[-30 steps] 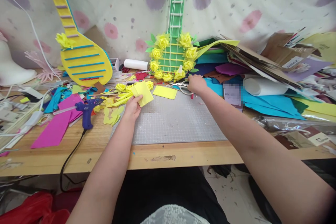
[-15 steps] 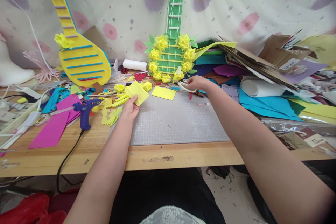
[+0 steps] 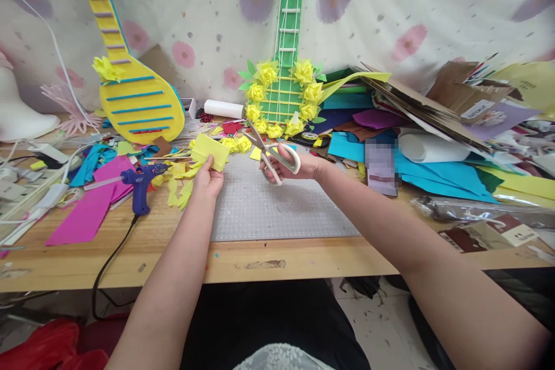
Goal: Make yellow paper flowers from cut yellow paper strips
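Note:
My left hand (image 3: 208,180) pinches a folded piece of yellow paper (image 3: 211,151) between thumb and fingers, above the left edge of the grey cutting mat (image 3: 277,219). Over the middle of the mat, my right hand (image 3: 299,166) grips white-handled scissors (image 3: 284,159), their blades parted and pointing up and left. A second yellow paper (image 3: 255,154) lies on the mat, partly hidden behind the scissors. Several yellow paper flowers (image 3: 236,144) lie just beyond my left hand.
A blue glue gun (image 3: 141,185) with a black cord rests left among magenta paper (image 3: 87,214) and scraps. At the back stand a green paper-covered instrument (image 3: 286,87) and a yellow one (image 3: 143,107). Blue sheets (image 3: 446,176), cardboard (image 3: 425,107) and a phone (image 3: 381,167) are at right.
My right hand has lifted the scissors from the back of the mat and brought them left and nearer, with their blades spread. My left hand moved slightly left with the yellow paper.

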`<state>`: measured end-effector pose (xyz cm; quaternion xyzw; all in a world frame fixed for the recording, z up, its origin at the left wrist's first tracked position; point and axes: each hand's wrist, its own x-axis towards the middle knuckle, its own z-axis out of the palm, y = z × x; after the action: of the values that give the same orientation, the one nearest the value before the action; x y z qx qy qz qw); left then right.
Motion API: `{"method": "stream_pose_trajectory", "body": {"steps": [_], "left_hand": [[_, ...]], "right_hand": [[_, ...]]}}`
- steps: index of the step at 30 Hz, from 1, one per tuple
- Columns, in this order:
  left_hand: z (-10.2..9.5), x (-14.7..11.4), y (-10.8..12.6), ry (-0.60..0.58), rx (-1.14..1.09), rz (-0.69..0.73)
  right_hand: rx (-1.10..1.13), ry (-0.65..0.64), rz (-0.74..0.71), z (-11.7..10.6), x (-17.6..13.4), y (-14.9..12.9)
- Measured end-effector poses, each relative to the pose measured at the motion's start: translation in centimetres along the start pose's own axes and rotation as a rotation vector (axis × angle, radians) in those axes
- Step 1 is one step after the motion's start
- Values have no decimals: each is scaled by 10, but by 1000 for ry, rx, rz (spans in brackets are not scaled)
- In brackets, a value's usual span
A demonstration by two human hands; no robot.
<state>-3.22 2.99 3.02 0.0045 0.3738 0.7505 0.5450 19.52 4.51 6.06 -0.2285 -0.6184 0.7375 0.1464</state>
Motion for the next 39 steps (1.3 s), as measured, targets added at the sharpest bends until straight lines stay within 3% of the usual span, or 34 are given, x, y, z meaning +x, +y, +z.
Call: {"method": "stream_pose_trajectory", "body": {"steps": [4, 10, 16, 21, 26, 31, 36, 39], "left_hand": [[-1, 0, -1, -23, 15, -2], [-2, -1, -3, -39, 2, 1], [-3, -2, -5, -82, 3, 14], [-3, 0, -6, -66, -29, 15], [-3, 0, -6, -50, -39, 0], [-3, -1, -6, -52, -14, 16], [-3, 0, -6, -50, -52, -1], [-2, -1, -6, -33, -65, -13]], "right_hand": [[8, -218, 115, 8, -1, 2], [23, -189, 157, 10, 1, 11], [41, -290, 120, 7, 10, 15], [27, -295, 131, 7, 9, 19], [-37, -134, 105, 5, 6, 22], [-17, -281, 107, 3, 6, 25], [5, -188, 106, 1, 3, 25], [26, -214, 109, 0, 2, 24]]}}
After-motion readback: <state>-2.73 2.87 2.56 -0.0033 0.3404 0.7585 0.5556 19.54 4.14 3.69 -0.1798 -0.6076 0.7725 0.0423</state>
